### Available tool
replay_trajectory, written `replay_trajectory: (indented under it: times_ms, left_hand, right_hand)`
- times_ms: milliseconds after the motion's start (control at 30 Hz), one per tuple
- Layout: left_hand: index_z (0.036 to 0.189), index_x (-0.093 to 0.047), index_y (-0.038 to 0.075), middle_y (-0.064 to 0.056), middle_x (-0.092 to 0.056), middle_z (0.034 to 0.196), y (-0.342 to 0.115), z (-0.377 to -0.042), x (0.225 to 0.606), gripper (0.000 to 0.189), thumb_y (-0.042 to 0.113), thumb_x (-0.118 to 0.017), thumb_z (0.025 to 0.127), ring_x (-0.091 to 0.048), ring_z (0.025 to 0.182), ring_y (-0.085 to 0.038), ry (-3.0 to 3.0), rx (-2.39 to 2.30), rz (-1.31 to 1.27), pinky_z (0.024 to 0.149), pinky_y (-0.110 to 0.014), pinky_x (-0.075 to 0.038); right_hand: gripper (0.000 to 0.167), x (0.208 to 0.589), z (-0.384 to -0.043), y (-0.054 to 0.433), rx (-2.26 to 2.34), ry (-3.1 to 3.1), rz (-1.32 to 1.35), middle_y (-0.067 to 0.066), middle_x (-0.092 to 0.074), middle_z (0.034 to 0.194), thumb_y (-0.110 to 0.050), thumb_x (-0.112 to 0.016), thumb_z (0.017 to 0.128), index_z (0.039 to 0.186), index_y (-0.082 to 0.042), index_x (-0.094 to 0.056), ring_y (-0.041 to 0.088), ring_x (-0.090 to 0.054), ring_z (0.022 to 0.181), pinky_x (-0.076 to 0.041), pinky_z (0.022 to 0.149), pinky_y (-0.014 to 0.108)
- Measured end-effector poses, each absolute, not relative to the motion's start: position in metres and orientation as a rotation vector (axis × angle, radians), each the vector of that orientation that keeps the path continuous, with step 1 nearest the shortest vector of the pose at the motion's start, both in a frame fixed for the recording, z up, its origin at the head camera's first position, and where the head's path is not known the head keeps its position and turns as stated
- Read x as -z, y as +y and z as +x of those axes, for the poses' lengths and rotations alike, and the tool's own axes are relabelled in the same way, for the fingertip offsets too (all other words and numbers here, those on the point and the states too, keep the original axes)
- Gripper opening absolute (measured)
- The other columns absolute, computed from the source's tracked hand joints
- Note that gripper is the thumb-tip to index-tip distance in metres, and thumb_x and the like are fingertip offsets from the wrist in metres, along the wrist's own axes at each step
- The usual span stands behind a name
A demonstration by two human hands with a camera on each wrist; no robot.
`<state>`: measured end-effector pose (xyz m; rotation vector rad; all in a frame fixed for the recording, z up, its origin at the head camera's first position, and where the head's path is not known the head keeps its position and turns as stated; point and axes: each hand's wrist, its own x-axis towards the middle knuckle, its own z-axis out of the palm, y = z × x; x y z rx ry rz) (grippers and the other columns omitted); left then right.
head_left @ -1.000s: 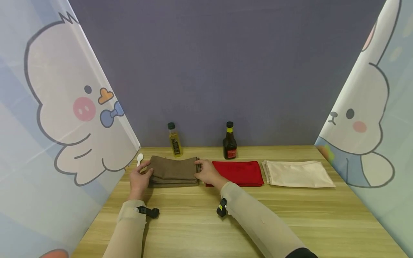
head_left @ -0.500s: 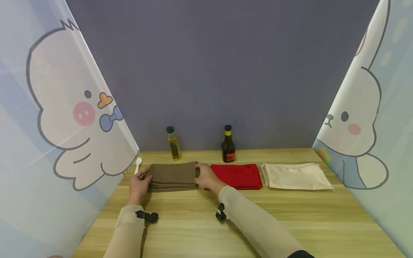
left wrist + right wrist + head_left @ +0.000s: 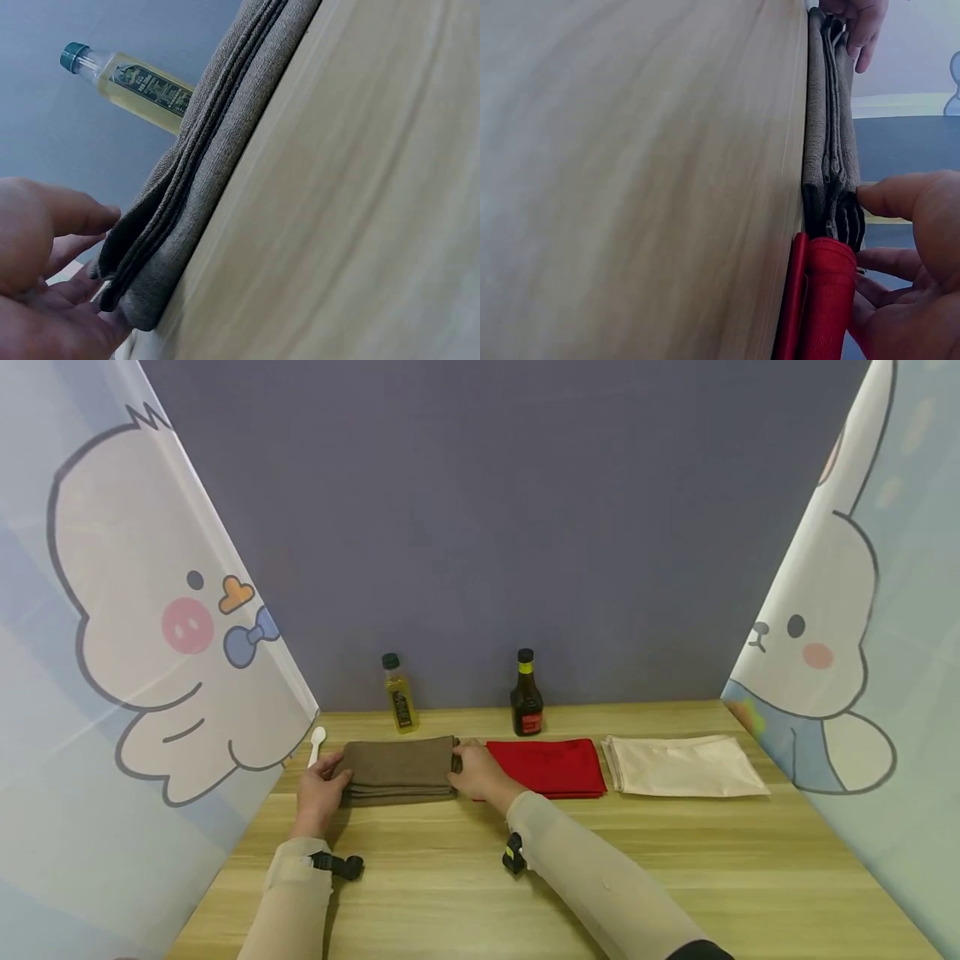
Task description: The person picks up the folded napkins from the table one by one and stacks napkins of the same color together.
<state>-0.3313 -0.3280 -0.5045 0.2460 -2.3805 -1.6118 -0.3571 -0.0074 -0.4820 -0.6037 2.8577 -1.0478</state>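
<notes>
A folded brown cloth (image 3: 400,764) lies flat on the table at the left of a row, its layered folds visible from the side in both wrist views. My left hand (image 3: 318,795) pinches its left end, thumb at the upper layer and fingers around the edge (image 3: 139,300). At the opposite end my right hand (image 3: 480,772) holds the cloth between thumb and fingers, close to the neighbouring folded red cloth (image 3: 551,767). Part of the red cloth is behind that hand. A folded cream cloth (image 3: 684,766) lies farther right.
Behind the cloths stand a yellow oil bottle (image 3: 401,697) with a green cap and a dark sauce bottle (image 3: 527,697). A white plastic spoon (image 3: 317,743) lies beside my left hand. Printed fabric walls rise at both sides, with a grey one (image 3: 480,543) at the back.
The brown cloth's upper layer, raised and wavy at its far edge a second ago, now lies flat. Both hands stay at its ends. The head view has shifted slightly.
</notes>
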Motion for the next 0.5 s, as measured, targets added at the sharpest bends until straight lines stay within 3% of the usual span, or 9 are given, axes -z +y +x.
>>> replay_trajectory:
  times_ms: [167, 233, 333, 500]
  left_hand:
    - [0.153, -0.045, -0.004, -0.027, -0.041, 0.159, -0.329, -0.328, 0.499, 0.055, 0.007, -0.065, 0.103, -0.038, 0.148, -0.043, -2.435, 1.562, 0.194, 0.110, -0.043, -0.044]
    - [0.155, -0.043, -0.003, -0.027, -0.038, 0.161, -0.328, -0.327, 0.497, 0.058, 0.009, -0.066, 0.103, -0.036, 0.149, -0.044, -2.447, 1.509, 0.170, 0.114, -0.054, -0.040]
    - [0.157, -0.042, 0.001, -0.026, -0.036, 0.161, -0.326, -0.325, 0.492, 0.060, 0.013, -0.066, 0.103, -0.033, 0.149, -0.045, -2.445, 1.426, 0.138, 0.113, -0.062, -0.038]
    - [0.155, -0.046, 0.001, -0.027, -0.041, 0.157, -0.317, -0.320, 0.485, 0.060, 0.023, -0.067, 0.104, -0.037, 0.145, -0.047, -2.446, 1.247, 0.029, 0.113, -0.065, -0.036]
  right_hand:
    - [0.058, 0.473, -0.346, 0.003, 1.158, 2.841, -0.666, 0.014, -0.050, 0.150, -0.020, -0.072, 0.100, 0.152, -0.003, -0.052, 0.028, -0.056, 0.128, -0.051, 0.103, 0.042]
    - [0.057, 0.467, -0.340, 0.009, 1.203, 2.839, -0.711, 0.012, -0.052, 0.147, -0.018, -0.073, 0.100, 0.151, -0.004, -0.054, 0.026, -0.059, 0.123, -0.052, 0.100, 0.041]
    - [0.054, 0.460, -0.333, 0.020, 1.242, 2.848, -0.750, 0.009, -0.054, 0.147, -0.018, -0.073, 0.099, 0.149, -0.007, -0.057, 0.027, -0.055, 0.134, -0.048, 0.108, 0.043]
    - [0.052, 0.454, -0.323, 0.046, 1.238, 2.889, -0.750, 0.005, -0.055, 0.146, -0.022, -0.074, 0.098, 0.147, -0.012, -0.060, 0.025, -0.053, 0.136, -0.046, 0.111, 0.045]
